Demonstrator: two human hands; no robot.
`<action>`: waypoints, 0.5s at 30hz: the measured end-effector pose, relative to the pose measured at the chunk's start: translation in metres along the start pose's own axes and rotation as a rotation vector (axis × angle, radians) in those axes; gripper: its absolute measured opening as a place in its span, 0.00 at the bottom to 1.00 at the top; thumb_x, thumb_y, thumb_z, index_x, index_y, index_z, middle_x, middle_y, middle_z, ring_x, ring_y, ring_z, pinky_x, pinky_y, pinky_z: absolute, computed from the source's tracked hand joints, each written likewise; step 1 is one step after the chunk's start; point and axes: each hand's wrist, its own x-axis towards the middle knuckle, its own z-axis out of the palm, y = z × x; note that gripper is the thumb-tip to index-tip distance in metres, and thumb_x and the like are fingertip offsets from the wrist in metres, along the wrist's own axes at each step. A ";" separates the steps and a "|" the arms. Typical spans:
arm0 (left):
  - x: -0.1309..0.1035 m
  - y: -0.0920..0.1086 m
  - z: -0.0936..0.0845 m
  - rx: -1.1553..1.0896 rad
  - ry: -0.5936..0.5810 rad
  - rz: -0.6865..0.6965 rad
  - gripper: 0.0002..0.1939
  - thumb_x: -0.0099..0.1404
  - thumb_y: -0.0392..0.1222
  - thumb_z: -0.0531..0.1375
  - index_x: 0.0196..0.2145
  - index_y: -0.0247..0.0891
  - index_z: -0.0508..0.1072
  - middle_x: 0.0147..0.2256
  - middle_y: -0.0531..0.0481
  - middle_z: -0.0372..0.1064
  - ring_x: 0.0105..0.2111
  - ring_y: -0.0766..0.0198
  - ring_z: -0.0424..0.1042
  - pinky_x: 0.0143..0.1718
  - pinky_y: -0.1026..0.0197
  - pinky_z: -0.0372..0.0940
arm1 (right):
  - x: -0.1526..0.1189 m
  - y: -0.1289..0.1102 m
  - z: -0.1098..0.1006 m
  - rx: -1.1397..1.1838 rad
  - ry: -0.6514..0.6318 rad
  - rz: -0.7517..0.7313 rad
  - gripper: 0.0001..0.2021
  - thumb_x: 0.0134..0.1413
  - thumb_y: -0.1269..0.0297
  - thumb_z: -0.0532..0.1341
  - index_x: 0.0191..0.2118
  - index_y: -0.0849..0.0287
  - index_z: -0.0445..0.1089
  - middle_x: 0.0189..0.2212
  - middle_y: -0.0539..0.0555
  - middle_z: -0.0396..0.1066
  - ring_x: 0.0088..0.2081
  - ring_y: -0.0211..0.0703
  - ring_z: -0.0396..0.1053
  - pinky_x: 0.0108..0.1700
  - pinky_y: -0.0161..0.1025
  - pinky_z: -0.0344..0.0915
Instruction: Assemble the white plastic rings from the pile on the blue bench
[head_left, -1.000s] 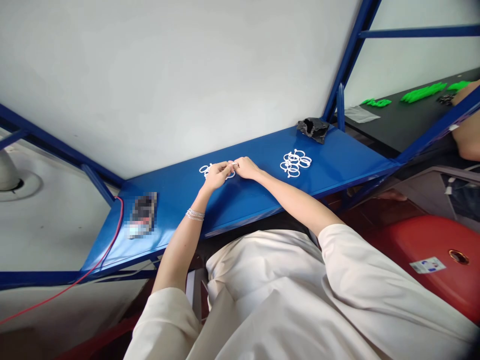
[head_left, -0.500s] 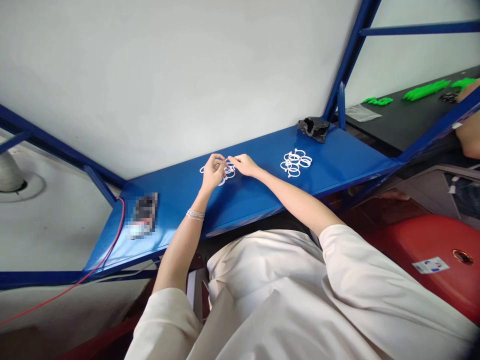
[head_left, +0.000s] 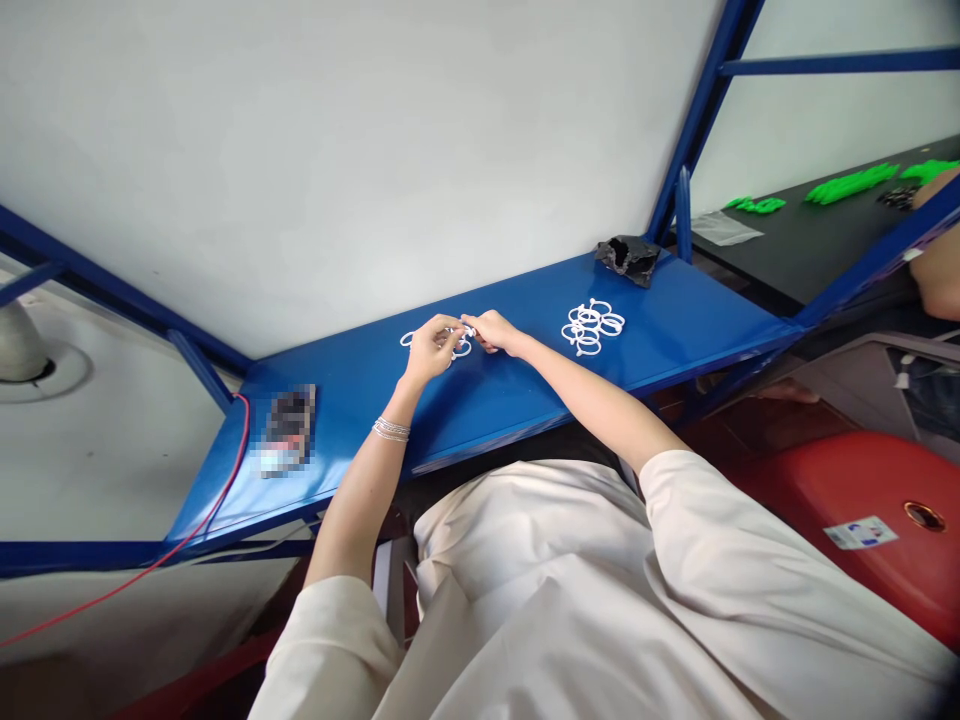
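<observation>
Over the middle of the blue table [head_left: 517, 390], my left hand [head_left: 435, 346] and my right hand [head_left: 495, 333] meet at the fingertips. A small white piece [head_left: 469, 330] shows between them, and both hands pinch it. White rings [head_left: 463, 348] lie on the table under and beside my left hand, partly hidden by it. To the right of my hands is a second group of several white rings [head_left: 592, 326], overlapping one another.
A crumpled black bag [head_left: 628, 260] sits at the table's back right. A blurred-out object [head_left: 289, 432] and a red cable [head_left: 238, 460] are at the left end. Blue frame posts flank the table. At right are a red stool [head_left: 877, 500] and another person's arm [head_left: 939, 255].
Both hands have shifted slightly right. My left fingers have closed in toward my right hand, and a white piece now shows between the fingertips.
</observation>
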 end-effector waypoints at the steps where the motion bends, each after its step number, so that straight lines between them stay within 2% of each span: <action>1: 0.000 -0.001 0.000 -0.021 0.010 -0.035 0.21 0.70 0.61 0.70 0.38 0.39 0.79 0.34 0.46 0.78 0.27 0.64 0.75 0.29 0.61 0.68 | 0.001 0.001 0.000 -0.063 0.057 -0.049 0.26 0.83 0.54 0.59 0.27 0.53 0.59 0.20 0.44 0.56 0.21 0.36 0.52 0.26 0.36 0.51; 4: 0.001 -0.003 0.002 -0.061 0.081 -0.111 0.22 0.71 0.62 0.70 0.37 0.40 0.76 0.25 0.51 0.73 0.24 0.65 0.72 0.28 0.62 0.65 | 0.005 0.005 -0.001 -0.191 0.198 -0.287 0.16 0.79 0.55 0.62 0.36 0.56 0.68 0.29 0.47 0.69 0.31 0.39 0.66 0.36 0.35 0.62; 6: 0.002 -0.004 0.002 -0.093 0.112 -0.124 0.24 0.70 0.64 0.70 0.36 0.40 0.74 0.25 0.52 0.72 0.24 0.65 0.72 0.28 0.62 0.66 | 0.008 0.008 -0.002 -0.212 0.172 -0.420 0.15 0.78 0.56 0.61 0.36 0.57 0.71 0.35 0.51 0.74 0.37 0.41 0.70 0.42 0.35 0.65; 8: 0.003 -0.003 0.003 -0.115 0.119 -0.134 0.26 0.70 0.67 0.70 0.36 0.41 0.72 0.26 0.51 0.73 0.23 0.65 0.72 0.28 0.62 0.66 | 0.009 0.009 -0.002 -0.212 0.119 -0.492 0.20 0.78 0.55 0.60 0.31 0.58 0.71 0.38 0.54 0.75 0.40 0.42 0.71 0.44 0.36 0.65; 10: 0.003 -0.001 0.004 -0.137 0.100 -0.150 0.26 0.70 0.67 0.70 0.35 0.41 0.71 0.27 0.51 0.74 0.23 0.66 0.72 0.28 0.62 0.67 | 0.007 0.009 -0.002 -0.174 0.086 -0.479 0.23 0.78 0.54 0.61 0.27 0.58 0.69 0.34 0.54 0.74 0.36 0.41 0.70 0.40 0.36 0.65; 15: 0.001 0.002 0.006 -0.232 -0.063 -0.217 0.23 0.72 0.61 0.68 0.32 0.41 0.69 0.26 0.52 0.71 0.21 0.67 0.67 0.26 0.62 0.65 | 0.003 0.008 0.003 0.061 -0.032 -0.225 0.28 0.82 0.54 0.59 0.24 0.55 0.61 0.19 0.45 0.60 0.20 0.35 0.55 0.25 0.35 0.52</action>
